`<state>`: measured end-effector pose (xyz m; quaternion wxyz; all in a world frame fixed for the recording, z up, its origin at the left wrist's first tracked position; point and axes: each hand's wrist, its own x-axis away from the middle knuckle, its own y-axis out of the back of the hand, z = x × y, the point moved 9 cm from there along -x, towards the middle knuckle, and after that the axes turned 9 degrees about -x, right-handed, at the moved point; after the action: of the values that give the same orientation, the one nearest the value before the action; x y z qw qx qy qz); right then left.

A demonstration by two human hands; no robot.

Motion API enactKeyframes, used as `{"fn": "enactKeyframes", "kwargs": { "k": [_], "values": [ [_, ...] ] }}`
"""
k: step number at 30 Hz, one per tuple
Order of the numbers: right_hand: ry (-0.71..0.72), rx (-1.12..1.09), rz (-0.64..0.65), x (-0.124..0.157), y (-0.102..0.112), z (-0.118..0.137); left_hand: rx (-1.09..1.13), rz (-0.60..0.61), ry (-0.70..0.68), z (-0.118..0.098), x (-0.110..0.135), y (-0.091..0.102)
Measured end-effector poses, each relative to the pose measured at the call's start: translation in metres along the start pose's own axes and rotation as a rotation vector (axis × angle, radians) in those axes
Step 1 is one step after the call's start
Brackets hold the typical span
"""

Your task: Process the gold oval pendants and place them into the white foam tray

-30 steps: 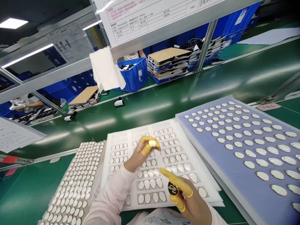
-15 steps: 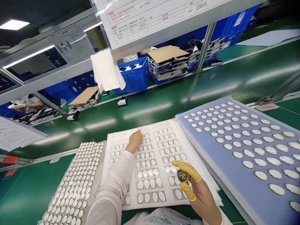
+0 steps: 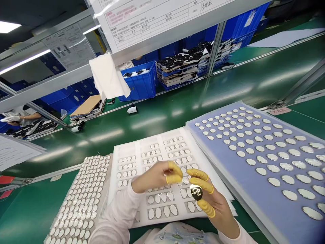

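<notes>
My right hand, with yellow finger cots, pinches a small oval metal badge bearing a curly emblem, held just above the white foam tray. That tray holds rows of oval silver pieces in groups of three. My left hand, also in yellow cots, hovers over the tray's middle right beside the badge, fingers curled with the tips close together; nothing shows between them.
A blue sheet with several oval pieces lies on the right. A tray packed with silver ovals sits left. Beyond runs a green conveyor belt, with blue bins, stacked trays and another person's arm far left.
My left hand has drawn back from the far rows of the white tray toward my right hand. The right hand kept hold of the badge and shifted slightly.
</notes>
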<state>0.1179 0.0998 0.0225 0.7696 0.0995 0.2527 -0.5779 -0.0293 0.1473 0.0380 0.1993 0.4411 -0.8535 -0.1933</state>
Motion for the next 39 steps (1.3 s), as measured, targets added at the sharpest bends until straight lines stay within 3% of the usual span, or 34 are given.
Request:
{"fn": "enactKeyframes", "kwargs": {
  "k": [3,9,14,18,23,26,29,31,32,35,36,39],
  "values": [
    [-0.016,0.037,0.004,0.002,-0.001,-0.001,0.308,0.144,-0.036,-0.027,0.016,-0.033],
    [0.064,0.160,0.021,-0.001,0.001,0.016,0.467,0.069,0.009,-0.032,0.018,-0.053],
    [0.056,0.142,-0.001,-0.001,0.004,0.018,0.402,0.016,0.072,-0.024,0.018,-0.057],
    [-0.006,0.058,-0.049,0.003,0.006,0.011,0.430,0.053,0.069,-0.026,0.019,-0.061],
    [-0.054,0.036,-0.087,0.007,0.010,0.004,0.657,0.070,0.075,-0.023,0.015,-0.065],
    [-0.048,0.025,-0.033,0.006,0.006,0.002,0.818,0.108,0.132,-0.019,0.014,-0.071],
    [-0.030,0.006,0.009,0.006,0.004,0.000,0.841,0.132,0.185,-0.013,0.015,-0.070],
    [-0.037,0.011,-0.013,0.006,0.009,-0.004,0.676,0.076,0.192,-0.002,0.012,-0.056],
    [-0.046,0.014,-0.030,0.006,0.012,-0.006,0.486,-0.010,0.209,0.009,0.010,-0.041],
    [-0.072,0.011,-0.075,0.004,0.021,-0.010,-0.302,-0.373,0.376,0.049,0.008,0.029],
    [-0.078,0.011,-0.085,0.004,0.023,-0.010,-0.467,-0.451,0.454,0.062,0.008,0.050],
    [-0.080,0.017,-0.109,0.002,0.029,-0.010,-0.632,-0.484,0.613,0.105,-0.003,0.091]
  ]
}}
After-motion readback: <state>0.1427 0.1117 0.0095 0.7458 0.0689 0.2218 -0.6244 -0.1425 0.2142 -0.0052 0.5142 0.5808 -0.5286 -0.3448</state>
